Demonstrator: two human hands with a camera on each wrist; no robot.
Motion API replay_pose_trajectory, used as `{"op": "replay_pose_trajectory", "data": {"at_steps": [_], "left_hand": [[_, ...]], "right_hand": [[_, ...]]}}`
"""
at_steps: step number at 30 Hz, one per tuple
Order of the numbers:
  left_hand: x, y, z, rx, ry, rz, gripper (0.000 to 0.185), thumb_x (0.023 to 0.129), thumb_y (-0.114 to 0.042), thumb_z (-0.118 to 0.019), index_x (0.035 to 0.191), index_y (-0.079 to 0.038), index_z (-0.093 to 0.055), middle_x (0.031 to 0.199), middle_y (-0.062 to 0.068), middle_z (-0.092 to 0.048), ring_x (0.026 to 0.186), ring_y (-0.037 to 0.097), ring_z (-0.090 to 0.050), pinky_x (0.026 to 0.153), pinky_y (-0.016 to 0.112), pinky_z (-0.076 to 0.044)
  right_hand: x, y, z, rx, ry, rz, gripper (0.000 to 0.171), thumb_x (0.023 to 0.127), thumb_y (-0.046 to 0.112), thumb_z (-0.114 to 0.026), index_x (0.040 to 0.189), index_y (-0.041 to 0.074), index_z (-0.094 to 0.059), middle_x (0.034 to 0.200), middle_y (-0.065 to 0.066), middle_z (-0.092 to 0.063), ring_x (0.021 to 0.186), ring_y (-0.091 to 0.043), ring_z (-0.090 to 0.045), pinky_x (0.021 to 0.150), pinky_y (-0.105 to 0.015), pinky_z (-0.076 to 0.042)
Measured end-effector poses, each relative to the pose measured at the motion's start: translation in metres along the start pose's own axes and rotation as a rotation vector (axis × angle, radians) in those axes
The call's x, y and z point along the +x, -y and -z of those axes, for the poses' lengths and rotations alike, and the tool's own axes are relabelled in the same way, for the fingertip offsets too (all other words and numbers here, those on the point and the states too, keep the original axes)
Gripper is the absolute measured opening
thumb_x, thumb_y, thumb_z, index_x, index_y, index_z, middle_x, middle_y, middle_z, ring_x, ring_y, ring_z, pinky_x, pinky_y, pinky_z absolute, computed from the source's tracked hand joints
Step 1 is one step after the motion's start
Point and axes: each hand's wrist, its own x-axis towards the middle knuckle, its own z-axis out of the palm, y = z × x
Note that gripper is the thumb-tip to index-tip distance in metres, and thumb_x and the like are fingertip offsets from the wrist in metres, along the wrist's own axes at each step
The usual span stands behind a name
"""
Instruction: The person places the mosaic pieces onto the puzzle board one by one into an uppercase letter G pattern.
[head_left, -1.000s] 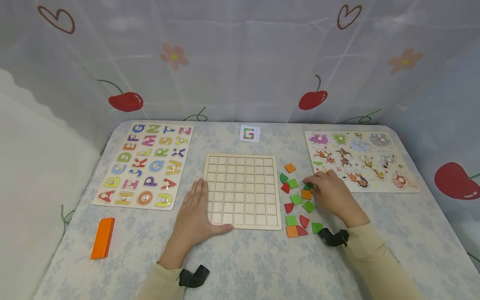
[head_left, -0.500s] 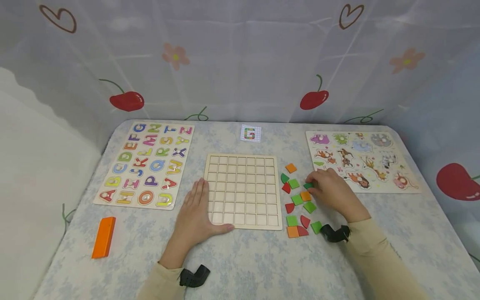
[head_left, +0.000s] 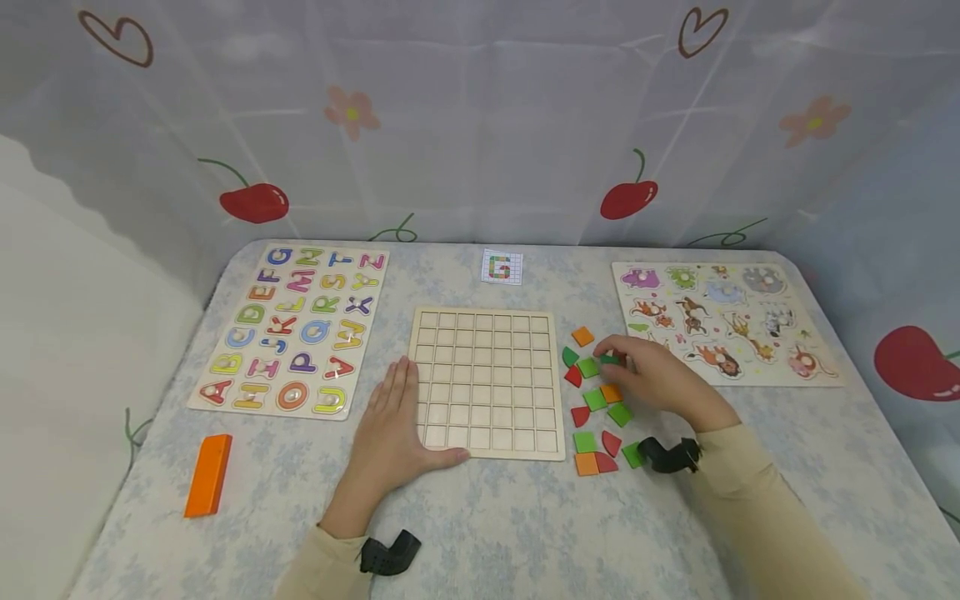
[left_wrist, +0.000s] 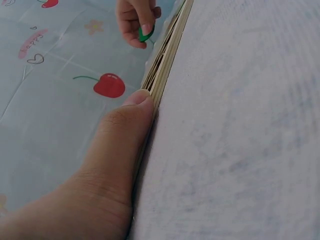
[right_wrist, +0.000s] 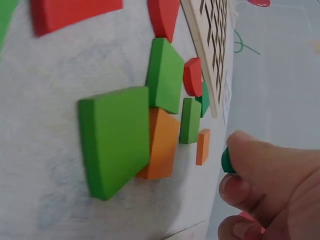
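Note:
A wooden grid board [head_left: 486, 382] lies mid-table, its cells bare. My left hand [head_left: 390, 433] rests flat against its lower left corner, thumb along the front edge [left_wrist: 131, 131]. My right hand [head_left: 651, 377] pinches a small green piece [head_left: 609, 359] [left_wrist: 145, 34] [right_wrist: 227, 161] just above the loose tiles. Those green, red and orange tiles [head_left: 596, 400] [right_wrist: 150, 125] lie scattered right of the board.
An alphabet puzzle [head_left: 294, 327] lies at the left, an animal puzzle [head_left: 718, 322] at the right. A small pattern card [head_left: 500, 267] sits behind the board. An orange block [head_left: 207, 475] lies near the front left edge. A curtain wall rings the table.
My right hand has lifted the green piece and moved it a little left and away, over the tiles. The left hand has stayed put.

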Motion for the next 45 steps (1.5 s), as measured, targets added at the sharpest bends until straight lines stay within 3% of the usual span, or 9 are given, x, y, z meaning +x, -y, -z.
{"op": "replay_pose_trajectory", "data": {"at_steps": [4,9,14,19,26,32,38,45], "left_hand": [[0.0,0.0,0.0,0.003,0.0,-0.002,0.148,0.057,-0.094,-0.06,0.159,-0.004,-0.003,0.168,0.012,-0.001,0.157,0.028,-0.003,0.127,0.048,-0.013],[0.0,0.0,-0.001,0.009,-0.001,0.001,0.149,0.057,-0.095,-0.059,0.159,-0.003,-0.002,0.169,0.012,-0.001,0.157,0.028,-0.002,0.127,0.048,-0.013],[0.0,-0.001,-0.001,0.004,-0.006,0.001,0.148,0.057,-0.093,-0.062,0.159,-0.003,-0.003,0.168,0.013,-0.001,0.156,0.029,-0.003,0.127,0.048,-0.013],[0.0,-0.001,-0.002,0.001,-0.015,0.0,0.148,0.057,-0.093,-0.061,0.159,-0.003,-0.004,0.168,0.013,-0.002,0.156,0.029,-0.004,0.127,0.048,-0.014],[0.001,-0.002,-0.001,-0.002,-0.014,0.002,0.149,0.056,-0.094,-0.061,0.159,-0.003,-0.003,0.169,0.012,-0.001,0.156,0.029,-0.003,0.127,0.048,-0.013],[0.001,-0.001,-0.002,0.004,-0.008,0.01,0.149,0.056,-0.096,-0.059,0.159,-0.004,-0.002,0.169,0.012,-0.001,0.156,0.028,-0.003,0.127,0.048,-0.013],[0.0,-0.001,-0.002,0.003,-0.01,0.013,0.15,0.055,-0.094,-0.061,0.159,-0.003,-0.003,0.169,0.012,-0.001,0.156,0.029,-0.003,0.127,0.047,-0.013],[0.0,-0.002,-0.002,0.004,-0.023,0.01,0.149,0.056,-0.093,-0.062,0.159,-0.002,-0.004,0.168,0.013,-0.003,0.156,0.03,-0.005,0.127,0.048,-0.014]], "right_hand": [[0.005,0.004,0.001,0.079,0.004,-0.023,0.022,0.099,0.017,-0.061,0.121,0.015,-0.06,0.091,-0.005,-0.057,0.074,-0.02,-0.05,0.062,-0.03,-0.046],[0.013,0.008,0.0,0.171,0.001,-0.047,0.022,0.098,0.018,-0.062,0.119,0.013,-0.059,0.097,-0.007,-0.063,0.076,-0.022,-0.056,0.065,-0.033,-0.051],[0.019,0.013,-0.003,0.179,-0.022,-0.058,0.021,0.096,0.02,-0.066,0.115,0.013,-0.058,0.102,-0.008,-0.066,0.08,-0.023,-0.057,0.067,-0.032,-0.052],[0.024,0.014,-0.006,0.198,-0.029,-0.026,0.018,0.096,0.02,-0.067,0.11,0.012,-0.061,0.107,-0.009,-0.064,0.074,-0.021,-0.052,0.061,-0.029,-0.048],[0.029,0.015,-0.01,0.212,-0.023,-0.014,0.014,0.096,0.024,-0.066,0.104,0.014,-0.062,0.096,-0.007,-0.061,0.067,-0.02,-0.05,0.053,-0.029,-0.045],[0.033,0.015,-0.012,0.214,-0.025,-0.031,0.015,0.096,0.025,-0.066,0.108,0.016,-0.063,0.095,-0.004,-0.059,0.071,-0.023,-0.05,0.055,-0.028,-0.045],[0.036,0.015,-0.011,0.199,-0.032,-0.014,0.025,0.099,0.023,-0.062,0.123,0.017,-0.065,0.099,-0.005,-0.058,0.076,-0.024,-0.05,0.059,-0.029,-0.045],[0.041,0.013,-0.006,0.258,-0.113,-0.072,0.025,0.094,0.027,-0.069,0.116,0.015,-0.064,0.102,-0.007,-0.062,0.081,-0.024,-0.053,0.067,-0.031,-0.049]]}}
